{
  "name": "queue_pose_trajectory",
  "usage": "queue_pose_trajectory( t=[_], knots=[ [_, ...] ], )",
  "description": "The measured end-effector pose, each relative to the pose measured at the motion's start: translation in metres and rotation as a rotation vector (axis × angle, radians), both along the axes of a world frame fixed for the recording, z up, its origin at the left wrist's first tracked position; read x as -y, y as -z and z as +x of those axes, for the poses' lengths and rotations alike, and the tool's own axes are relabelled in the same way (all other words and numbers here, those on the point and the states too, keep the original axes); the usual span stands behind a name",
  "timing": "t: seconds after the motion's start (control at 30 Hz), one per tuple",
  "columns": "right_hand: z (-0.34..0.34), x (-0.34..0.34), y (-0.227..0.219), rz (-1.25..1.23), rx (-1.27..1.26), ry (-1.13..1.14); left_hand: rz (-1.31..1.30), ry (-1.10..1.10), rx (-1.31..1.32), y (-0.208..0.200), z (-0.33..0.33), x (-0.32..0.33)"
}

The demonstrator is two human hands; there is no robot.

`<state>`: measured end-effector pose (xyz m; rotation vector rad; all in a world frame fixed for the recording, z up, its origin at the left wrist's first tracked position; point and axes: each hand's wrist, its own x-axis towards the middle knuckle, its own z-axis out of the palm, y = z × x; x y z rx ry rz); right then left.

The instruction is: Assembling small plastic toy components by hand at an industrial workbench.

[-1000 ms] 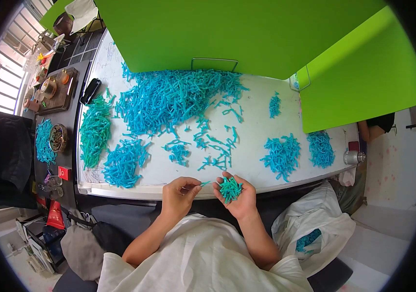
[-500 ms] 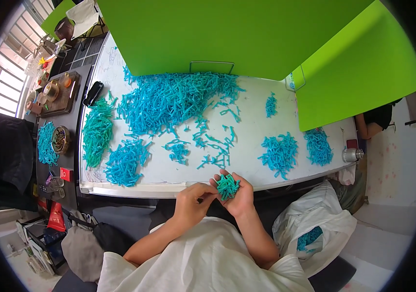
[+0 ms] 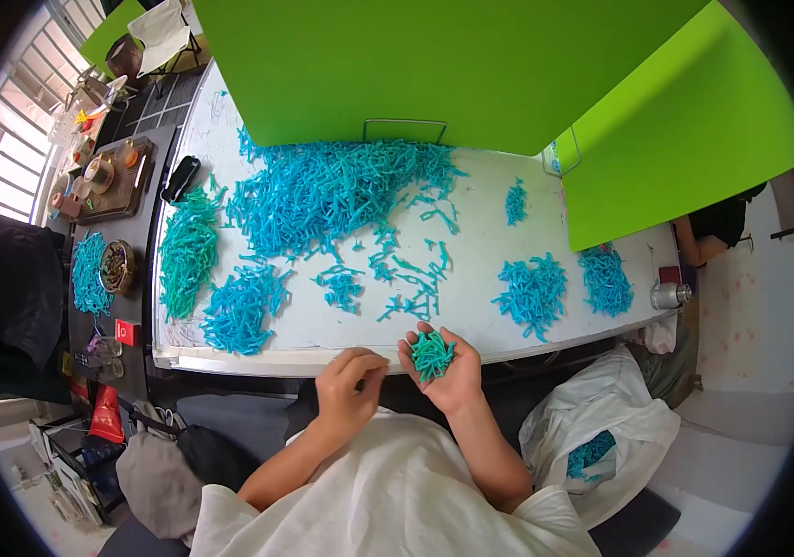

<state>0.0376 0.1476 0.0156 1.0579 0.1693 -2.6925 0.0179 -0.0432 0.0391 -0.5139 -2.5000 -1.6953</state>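
Observation:
My right hand (image 3: pixel 457 379) is palm up and cupped around a small heap of green plastic pieces (image 3: pixel 432 356), just past the table's front edge. Close to its left, my left hand (image 3: pixel 348 385) has its fingers bent together in a pinch; whatever they may hold is too small to make out. Ahead on the white table (image 3: pixel 480 269) lies a big pile of blue and teal plastic pieces (image 3: pixel 322 190). Loose teal pieces (image 3: pixel 411 274) are scattered between that pile and my hands.
Smaller blue piles (image 3: pixel 531 295) lie to the right, a green pile (image 3: pixel 188 255) at the left edge. Bright green panels (image 3: pixel 378 74) rise at the back and right. A white bag (image 3: pixel 633 408) with blue pieces stands at my right. Beyond the right panel, another person's arm (image 3: pixel 689 243) shows.
My left hand has drawn back left, away from the heap in my right palm. My right hand stays nearly in place, still cupping the green pieces. The piles look unchanged.

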Motion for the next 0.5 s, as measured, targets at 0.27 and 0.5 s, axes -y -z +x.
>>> queue_pose_trajectory(
  t=[0.27, 0.5],
  knots=[
    [-0.028, 0.023, -0.014, 0.093, 0.059, -0.192, -0.072, -0.201, 0.031, 0.028, 0.007, 0.065],
    [-0.108, 0.102, -0.027, 0.113, 0.001, -0.547, -0.012, -0.337, 0.045, 0.028, 0.022, 0.098]
  ],
)
